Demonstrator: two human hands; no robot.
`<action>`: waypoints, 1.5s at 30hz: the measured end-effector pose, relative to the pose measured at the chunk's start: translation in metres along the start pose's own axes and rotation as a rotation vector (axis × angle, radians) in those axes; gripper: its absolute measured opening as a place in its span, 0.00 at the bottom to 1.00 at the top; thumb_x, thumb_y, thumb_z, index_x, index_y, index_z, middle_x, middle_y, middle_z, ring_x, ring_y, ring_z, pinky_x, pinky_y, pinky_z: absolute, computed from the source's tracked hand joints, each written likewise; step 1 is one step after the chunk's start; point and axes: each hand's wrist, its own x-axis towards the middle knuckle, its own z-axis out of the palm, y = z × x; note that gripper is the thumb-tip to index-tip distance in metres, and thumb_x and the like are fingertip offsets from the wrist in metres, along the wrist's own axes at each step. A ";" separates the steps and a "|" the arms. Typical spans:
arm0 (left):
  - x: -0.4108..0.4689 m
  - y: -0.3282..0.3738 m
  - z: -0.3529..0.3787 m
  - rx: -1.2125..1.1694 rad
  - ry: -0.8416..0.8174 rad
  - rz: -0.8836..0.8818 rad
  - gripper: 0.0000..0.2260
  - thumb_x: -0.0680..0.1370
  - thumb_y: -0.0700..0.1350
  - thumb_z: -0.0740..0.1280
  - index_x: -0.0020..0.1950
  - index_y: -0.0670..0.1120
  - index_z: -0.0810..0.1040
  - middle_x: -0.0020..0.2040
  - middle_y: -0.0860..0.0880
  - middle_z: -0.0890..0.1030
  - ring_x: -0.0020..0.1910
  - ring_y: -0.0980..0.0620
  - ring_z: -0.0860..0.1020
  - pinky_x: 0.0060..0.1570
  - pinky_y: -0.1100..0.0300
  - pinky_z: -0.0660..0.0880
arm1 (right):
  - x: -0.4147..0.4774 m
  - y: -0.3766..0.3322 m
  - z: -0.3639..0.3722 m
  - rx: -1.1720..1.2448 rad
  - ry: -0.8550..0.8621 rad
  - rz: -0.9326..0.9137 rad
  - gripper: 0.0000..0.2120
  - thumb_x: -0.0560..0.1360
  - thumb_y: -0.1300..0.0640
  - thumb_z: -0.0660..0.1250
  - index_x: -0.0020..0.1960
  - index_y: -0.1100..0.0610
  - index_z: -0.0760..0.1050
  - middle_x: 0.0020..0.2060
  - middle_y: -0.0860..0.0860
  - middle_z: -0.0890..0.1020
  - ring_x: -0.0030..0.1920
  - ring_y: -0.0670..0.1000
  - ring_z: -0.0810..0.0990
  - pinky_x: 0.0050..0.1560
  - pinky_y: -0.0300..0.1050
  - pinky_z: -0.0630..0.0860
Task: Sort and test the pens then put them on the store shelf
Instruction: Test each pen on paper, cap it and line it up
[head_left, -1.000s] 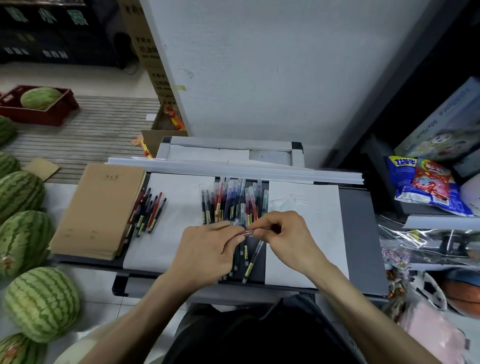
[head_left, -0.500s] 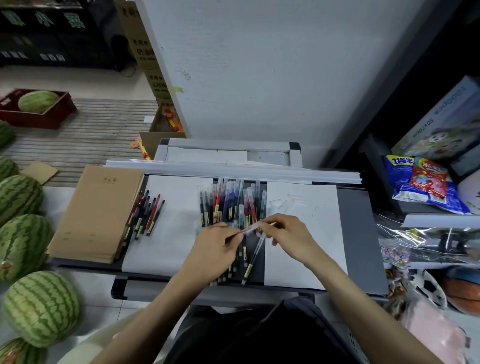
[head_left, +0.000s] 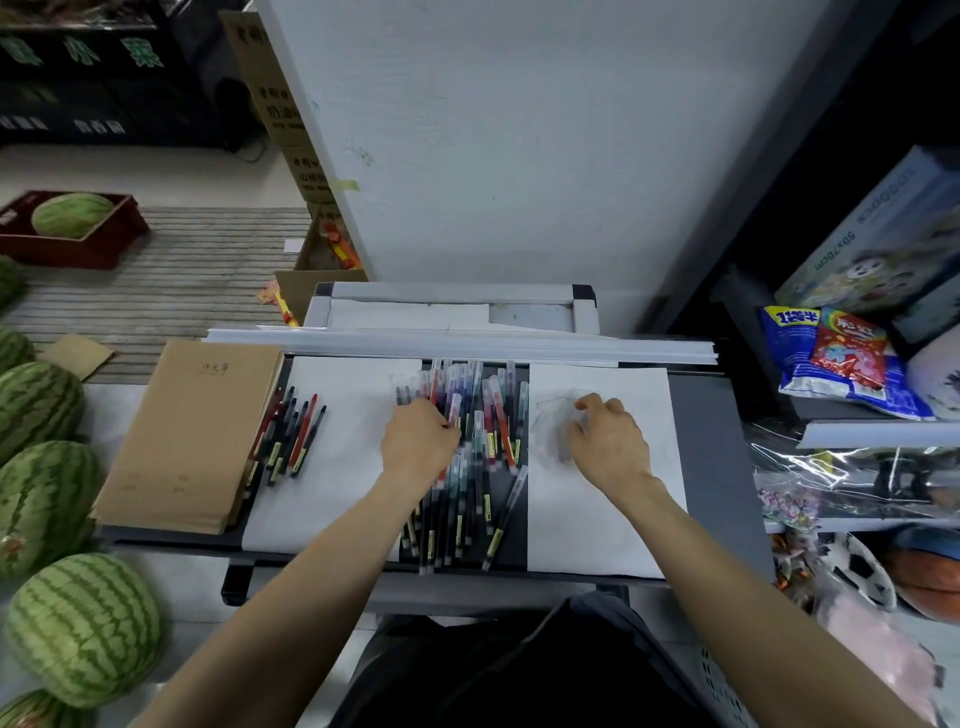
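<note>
Head view | left hand (head_left: 418, 441) lay on the pen pile (head_left: 470, 467) at mid dark tray (head_left: 701, 467) — fingers curled among pens, grip not discernible | right hand (head_left: 608, 439) sat on the right white sheet (head_left: 597, 519) over blurred clear plastic (head_left: 549, 422) — hold unclear | smaller pen group (head_left: 291, 441) lay beside brown notebooks (head_left: 192, 436)

pens (head_left: 470, 452) crowd centre, paper (head_left: 337, 415) bare left

My left grip (head_left: 418, 444) covers part of the pens (head_left: 478, 467). Its fingertips are buried among them, so I can't tell if it holds one. The pens just beside it are smeared. The clear scraps (head_left: 550, 423) under my right grip (head_left: 608, 441) are too blurred to name.
</note>
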 end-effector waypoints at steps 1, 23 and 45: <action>0.002 0.000 0.002 0.001 -0.005 0.000 0.18 0.75 0.43 0.72 0.26 0.44 0.73 0.23 0.49 0.74 0.25 0.48 0.78 0.30 0.56 0.79 | 0.002 -0.001 0.001 0.009 0.014 0.008 0.17 0.81 0.55 0.58 0.69 0.56 0.71 0.60 0.57 0.76 0.57 0.60 0.78 0.48 0.51 0.77; 0.031 -0.121 -0.060 0.080 0.278 -0.109 0.06 0.77 0.41 0.67 0.53 0.42 0.80 0.50 0.42 0.81 0.50 0.39 0.79 0.47 0.50 0.75 | 0.006 0.016 0.004 0.117 -0.005 0.087 0.18 0.73 0.63 0.65 0.62 0.55 0.71 0.44 0.53 0.82 0.42 0.56 0.79 0.40 0.46 0.75; 0.010 -0.116 -0.067 0.117 0.262 -0.022 0.06 0.79 0.44 0.65 0.46 0.44 0.78 0.45 0.47 0.78 0.44 0.42 0.78 0.42 0.49 0.74 | -0.046 -0.021 -0.033 0.778 -0.128 -0.140 0.05 0.82 0.60 0.68 0.53 0.54 0.82 0.42 0.51 0.86 0.39 0.50 0.84 0.47 0.44 0.80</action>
